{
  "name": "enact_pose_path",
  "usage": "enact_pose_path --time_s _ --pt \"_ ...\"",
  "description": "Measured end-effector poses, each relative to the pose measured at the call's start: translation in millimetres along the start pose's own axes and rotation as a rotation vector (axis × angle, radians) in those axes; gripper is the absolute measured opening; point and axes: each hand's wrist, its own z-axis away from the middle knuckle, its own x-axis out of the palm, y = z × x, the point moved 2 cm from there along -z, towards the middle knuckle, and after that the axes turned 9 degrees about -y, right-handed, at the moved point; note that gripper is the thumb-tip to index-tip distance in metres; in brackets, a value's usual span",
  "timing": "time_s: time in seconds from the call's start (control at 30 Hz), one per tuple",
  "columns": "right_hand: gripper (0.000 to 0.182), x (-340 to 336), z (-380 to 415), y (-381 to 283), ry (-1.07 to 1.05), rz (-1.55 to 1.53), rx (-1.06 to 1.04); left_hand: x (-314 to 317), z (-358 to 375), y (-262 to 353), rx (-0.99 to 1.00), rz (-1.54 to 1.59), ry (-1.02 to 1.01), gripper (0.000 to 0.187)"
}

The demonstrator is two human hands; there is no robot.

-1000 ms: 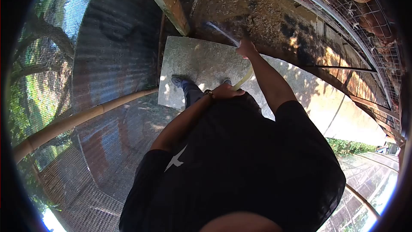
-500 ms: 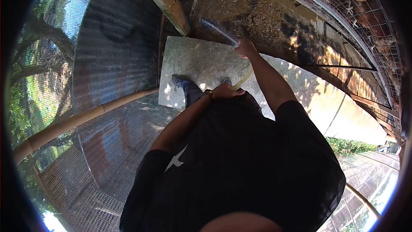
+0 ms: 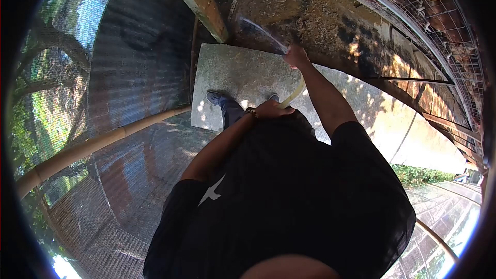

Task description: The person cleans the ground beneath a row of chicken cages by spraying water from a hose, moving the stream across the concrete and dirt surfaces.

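Close to the black shirt (image 3: pixel 289 191), the left hand (image 3: pixel 273 109) has its grip around a yellow hose (image 3: pixel 295 95). Farther out, the right hand (image 3: pixel 296 57) holds it too, by the gray path's edge. Water (image 3: pixel 267 33) shoots over brown dirt (image 3: pixel 315 8), near a wire cage (image 3: pixel 465 62).

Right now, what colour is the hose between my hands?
The hose is pale yellow, clearest in the head view.

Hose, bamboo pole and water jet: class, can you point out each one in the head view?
Hose (image 3: pixel 295 96): head view, on its bare yellowish stretch.
Bamboo pole (image 3: pixel 103 141): head view, partway along its length.
Water jet (image 3: pixel 266 32): head view, middle of the stream.
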Motion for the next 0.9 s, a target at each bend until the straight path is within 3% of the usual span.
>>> enact_pose_path --time_s 0.73,0.9 --pt "0.023 -13 -5 -4 0.181 -0.037 -0.012 -1 -1 1 -0.029 0.035 -0.008 0.082" --pt "0.024 -14 11 -14 0.012 -0.111 0.085 0 -3 -4 -0.031 0.01 0.013 0.082"
